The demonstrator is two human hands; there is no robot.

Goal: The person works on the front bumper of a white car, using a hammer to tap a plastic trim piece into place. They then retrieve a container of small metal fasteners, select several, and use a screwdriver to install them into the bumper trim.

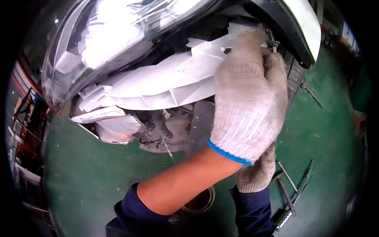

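Note:
My left hand (250, 91), in a white knit glove with a blue cuff, reaches up to the corner of a car's front end. Its thumb and fingers close around a small dark metal part (273, 43) beside the black wheel-arch edge (290, 29); what exactly they grip is too small to tell. A white ribbed plastic bracket (158, 85) runs leftward from that hand, under the clear headlight (114, 31). Below the left wrist sits my right hand (257, 173), also gloved. Its fingers are mostly hidden behind the left hand.
A tyre (294, 77) stands right of my left hand. On the green floor (323, 130) lie a hammer (285, 191), metal rods (288, 177) and a lit lamp bar (282, 219). A round container (201, 202) sits under my left forearm. Shelving and clutter (29, 130) line the left side.

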